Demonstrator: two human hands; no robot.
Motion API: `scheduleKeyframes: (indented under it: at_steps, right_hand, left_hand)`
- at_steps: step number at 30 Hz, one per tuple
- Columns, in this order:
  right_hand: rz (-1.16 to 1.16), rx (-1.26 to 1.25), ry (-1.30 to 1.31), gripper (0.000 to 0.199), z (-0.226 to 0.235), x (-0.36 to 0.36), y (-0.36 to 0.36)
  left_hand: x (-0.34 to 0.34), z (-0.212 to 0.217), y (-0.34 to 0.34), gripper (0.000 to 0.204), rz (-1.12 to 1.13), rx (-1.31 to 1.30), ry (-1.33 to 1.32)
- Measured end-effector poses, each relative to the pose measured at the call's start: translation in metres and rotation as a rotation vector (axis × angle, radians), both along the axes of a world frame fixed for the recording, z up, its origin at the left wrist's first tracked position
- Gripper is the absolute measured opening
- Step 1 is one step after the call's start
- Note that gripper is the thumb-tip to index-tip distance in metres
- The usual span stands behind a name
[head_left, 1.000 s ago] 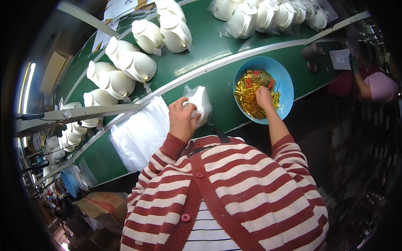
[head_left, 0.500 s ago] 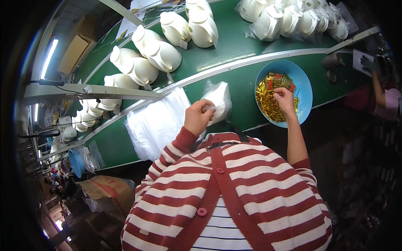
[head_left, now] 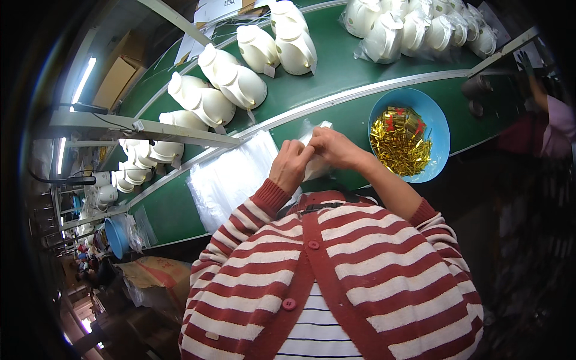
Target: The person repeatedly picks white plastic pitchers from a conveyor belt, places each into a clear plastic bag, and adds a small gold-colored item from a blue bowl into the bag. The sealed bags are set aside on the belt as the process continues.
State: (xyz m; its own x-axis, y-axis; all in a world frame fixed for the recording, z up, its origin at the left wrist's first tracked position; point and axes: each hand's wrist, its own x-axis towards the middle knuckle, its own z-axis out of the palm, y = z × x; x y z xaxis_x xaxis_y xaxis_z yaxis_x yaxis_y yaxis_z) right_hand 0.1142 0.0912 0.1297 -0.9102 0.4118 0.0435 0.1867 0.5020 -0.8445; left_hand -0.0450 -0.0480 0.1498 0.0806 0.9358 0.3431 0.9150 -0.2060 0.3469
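My left hand (head_left: 290,167) and right hand (head_left: 332,148) both pinch small clear bag (head_left: 314,162) at near tabletop (head_left: 336,120) edge, fingers closed on it. Bag mouth looks worked on; cannot tell if gold piece inside. Bagging seems midway: blue bowl (head_left: 441,126) of gold packets (head_left: 399,144) full at right, flat bag stack (head_left: 231,177) at left. Room tight between them; white jugs (head_left: 240,84) ride belt beyond rail.

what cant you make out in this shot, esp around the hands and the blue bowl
- Head view: whatever the left hand and right hand pinch at the clear bag is covered by the fingers.
- Gold pieces in the blue bowl: too small to identify.
- White jugs at the top: bent and cut by the rim.
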Motion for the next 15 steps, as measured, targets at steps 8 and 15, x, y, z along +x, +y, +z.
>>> scheduleKeyframes:
  at_steps: [8, 15]
  right_hand:
    - [-0.019, -0.165, 0.022, 0.016, 0.004, 0.006, 0.0]
    - [-0.026, 0.439, 0.24, 0.026, 0.0, 0.017, -0.03]
  left_hand:
    - [-0.021, -0.001, 0.011, 0.014, 0.339, -0.637, -0.87]
    - [-0.043, -0.004, 0.028, 0.02, 0.353, -0.941, -1.335]
